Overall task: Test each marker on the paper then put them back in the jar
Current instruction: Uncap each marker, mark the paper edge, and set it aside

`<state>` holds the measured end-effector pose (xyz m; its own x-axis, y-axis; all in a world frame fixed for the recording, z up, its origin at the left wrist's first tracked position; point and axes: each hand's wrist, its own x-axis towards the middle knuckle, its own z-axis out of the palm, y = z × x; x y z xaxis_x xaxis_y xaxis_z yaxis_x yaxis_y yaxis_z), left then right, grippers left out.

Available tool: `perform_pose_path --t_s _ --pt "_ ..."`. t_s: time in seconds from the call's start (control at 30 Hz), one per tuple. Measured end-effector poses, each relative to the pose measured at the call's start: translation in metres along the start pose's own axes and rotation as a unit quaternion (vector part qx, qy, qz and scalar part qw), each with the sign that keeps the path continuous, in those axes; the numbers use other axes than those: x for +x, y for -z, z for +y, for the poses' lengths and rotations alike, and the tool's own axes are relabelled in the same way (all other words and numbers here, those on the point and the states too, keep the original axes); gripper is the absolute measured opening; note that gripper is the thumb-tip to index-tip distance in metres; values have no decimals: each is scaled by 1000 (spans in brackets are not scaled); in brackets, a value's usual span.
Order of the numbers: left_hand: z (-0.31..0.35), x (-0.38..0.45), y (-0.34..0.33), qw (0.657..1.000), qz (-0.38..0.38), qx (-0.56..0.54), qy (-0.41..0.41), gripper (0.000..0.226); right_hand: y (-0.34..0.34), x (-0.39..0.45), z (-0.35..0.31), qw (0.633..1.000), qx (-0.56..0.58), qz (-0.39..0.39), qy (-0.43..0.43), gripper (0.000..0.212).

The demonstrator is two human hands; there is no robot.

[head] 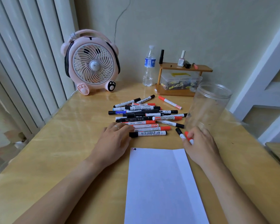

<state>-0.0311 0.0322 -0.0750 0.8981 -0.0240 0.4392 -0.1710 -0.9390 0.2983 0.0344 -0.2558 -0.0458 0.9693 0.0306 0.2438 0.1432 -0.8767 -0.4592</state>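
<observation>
A pile of several whiteboard markers (145,117) with black, red and blue caps lies in the middle of the table. A white sheet of paper (162,186) lies in front of me with small red and black marks at its top left corner. A clear plastic jar (208,105) stands open and upright to the right of the pile. My left hand (115,141) rests flat at the near left edge of the pile, its fingers touching markers. My right hand (200,144) holds a red-capped marker (188,137) and a black-capped marker (180,133) beside the jar's base.
A pink fan (91,62) stands at the back left. A water bottle (149,67) and a small wooden shelf (184,68) with little bottles and a clear box stand at the back. Vertical blinds run along the left, and the table's right edge drops beside a white frame.
</observation>
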Motion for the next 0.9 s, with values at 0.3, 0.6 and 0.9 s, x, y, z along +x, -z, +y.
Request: perform_pose_path --t_s 0.3,0.6,0.9 --pt "8 1 0 999 4 21 -25 29 18 -5 1 983 -110 -110 -94 40" --pt "4 0 -4 1000 -7 -17 1 22 18 -18 -21 986 -149 -35 -64 29" --pt "17 -19 14 991 42 -111 -58 10 -34 -28 -77 933 0 8 361 25"
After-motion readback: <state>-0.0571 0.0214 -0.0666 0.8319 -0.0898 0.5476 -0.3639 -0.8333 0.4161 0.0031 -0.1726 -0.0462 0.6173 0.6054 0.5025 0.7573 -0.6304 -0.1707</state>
